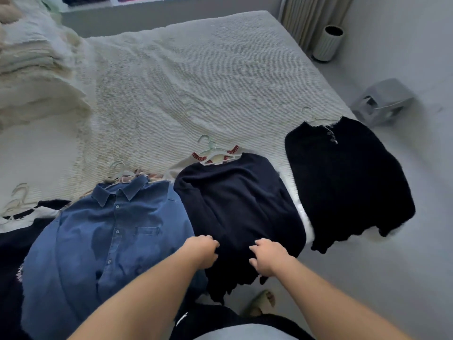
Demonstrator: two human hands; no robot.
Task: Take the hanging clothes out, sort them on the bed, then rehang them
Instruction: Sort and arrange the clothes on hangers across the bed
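Far half of the bed (196,77) lies open; garments crowd its near edge, folded blanket (36,69) apparently blocks left.

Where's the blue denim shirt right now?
In the head view, the blue denim shirt lies left of centre on the bed, beside the navy sweater under both hands.

We see both hands on the navy sweater (239,204) at the bed (196,82) edge: left hand (204,251) and right hand (268,257) curl into its lower fabric, between the denim shirt (110,231) and black cardigan (348,177).
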